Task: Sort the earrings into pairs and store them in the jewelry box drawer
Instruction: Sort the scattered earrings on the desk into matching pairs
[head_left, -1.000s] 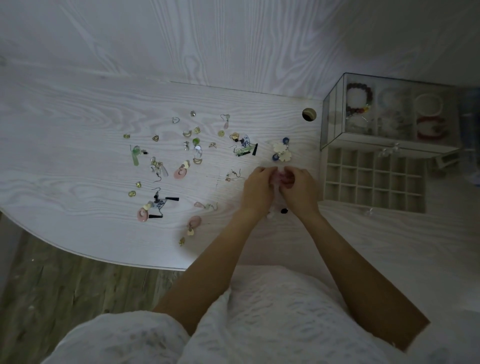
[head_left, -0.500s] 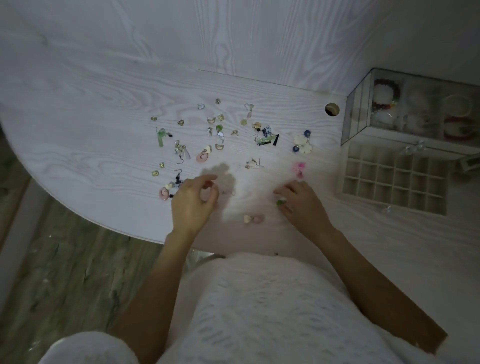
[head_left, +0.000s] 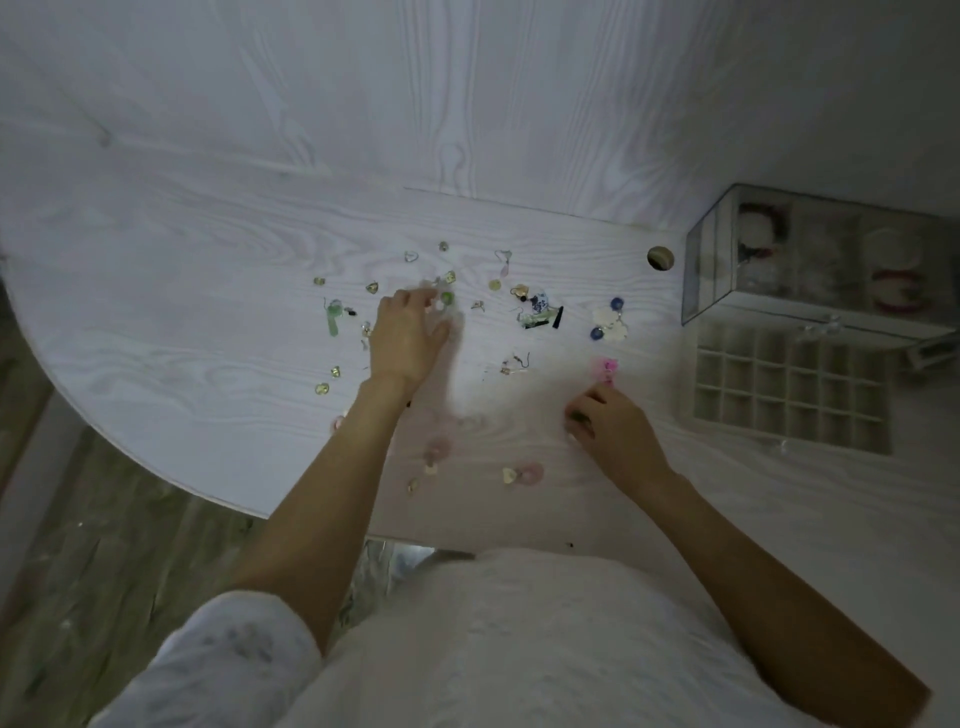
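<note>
Several small earrings lie scattered over the white table (head_left: 208, 291). My left hand (head_left: 405, 338) reaches into the middle of them, fingers spread, with its fingertips at a green bead earring (head_left: 445, 299). Near the table's front, my right hand (head_left: 615, 434) rests with curled fingers pinching a small green earring (head_left: 574, 415). A pink earring pair (head_left: 605, 368) lies just beyond it. The open jewelry box drawer (head_left: 789, 397), split into many small compartments, stands to the right. Round pink earrings (head_left: 532, 473) lie close to the front edge.
The glass jewelry box (head_left: 727, 270) holding bracelets stands behind the drawer at the far right. A round cable hole (head_left: 660, 257) sits in the table beside it. White flower earrings (head_left: 610, 319) lie between the hands and the box. The table's curved edge runs along the lower left.
My left hand has moved away from me, from the near-left earrings to the green bead earring in the middle. My right hand has stayed in place near the pink pair.
</note>
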